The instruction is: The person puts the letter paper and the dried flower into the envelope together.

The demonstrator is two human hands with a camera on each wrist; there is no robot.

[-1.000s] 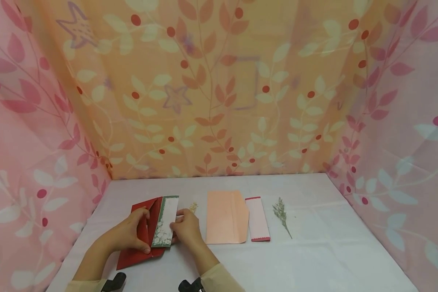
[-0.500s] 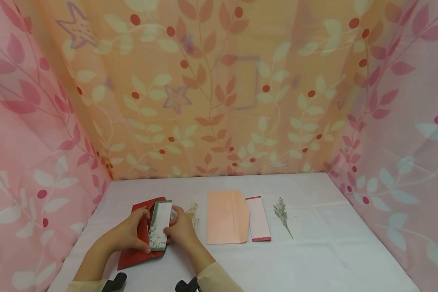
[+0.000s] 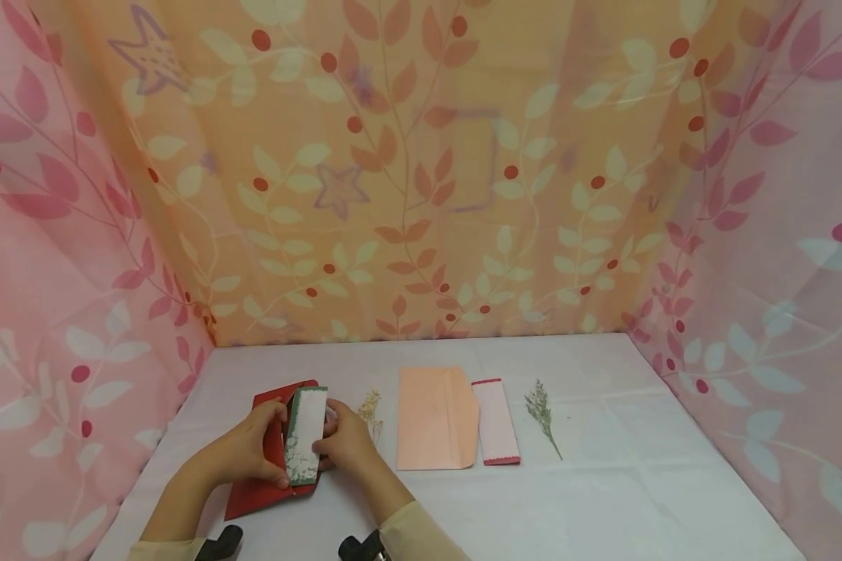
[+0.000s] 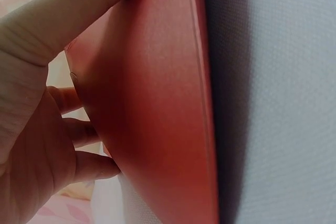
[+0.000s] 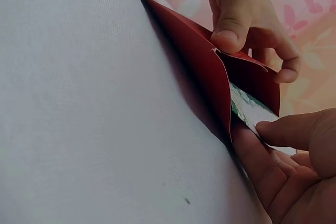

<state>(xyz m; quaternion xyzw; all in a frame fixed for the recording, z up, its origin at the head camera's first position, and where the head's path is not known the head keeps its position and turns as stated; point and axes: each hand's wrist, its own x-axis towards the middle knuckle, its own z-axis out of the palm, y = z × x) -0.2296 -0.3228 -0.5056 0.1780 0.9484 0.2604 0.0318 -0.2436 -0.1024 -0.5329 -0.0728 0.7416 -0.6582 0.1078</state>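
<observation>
A red envelope [image 3: 256, 496] lies tilted on the left of the table, its mouth facing right. My left hand [image 3: 245, 448] holds it, thumb at the near edge and fingers at the far edge. In the left wrist view the envelope [image 4: 157, 98] bows outward under that grip. A white card [image 3: 307, 436] with a green floral border is partly inside the mouth. The right hand [image 3: 354, 444] pinches the card's outer side. In the right wrist view the thumb lies on top of the card [image 5: 245, 103] and fingers are underneath; its inner end is hidden.
Right of my hands lies a yellowish dried flower sprig [image 3: 369, 409], partly covered by the right hand. Beyond it are a peach envelope [image 3: 424, 421], a pink-edged white card [image 3: 497, 425] and a green dried sprig [image 3: 542, 409]. Patterned curtains [image 3: 421, 195] enclose the white table [image 3: 603, 499].
The right hand has moved the card leftward and slightly toward me, into the red envelope's mouth. More of the yellowish sprig now shows. My left hand has stayed in place.
</observation>
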